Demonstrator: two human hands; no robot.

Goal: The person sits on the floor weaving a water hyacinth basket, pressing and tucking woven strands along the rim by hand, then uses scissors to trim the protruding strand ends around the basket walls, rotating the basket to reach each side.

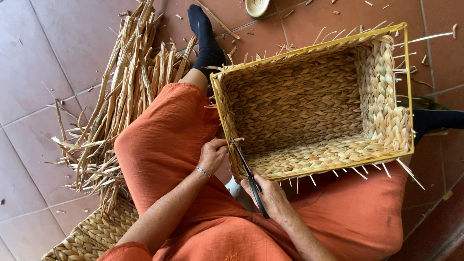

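1. The basket (314, 101) lies tipped on the person's lap, opening toward the camera, so its rim corner sits within reach of both hands.
2. The left hand (211, 154) is closed on the rim at the basket's near-left corner, apparently pinching a stray strand end and steadying the work.
3. The right hand (270, 195), just below that corner, is wrapped around dark scissors (249, 176); the blades point up to the rim beside the left hand. I judge this is trimming of loose ends.
4. The basket is rectangular, of plaited pale straw over a yellow wire frame. Short stiff ends stick out along its lower and right edges.
5. A heap of loose straw (121, 96) lies on the tiled floor (43, 63) left of the basket, within arm's reach.
6. A plaited mat (89, 237) lies below the heap.
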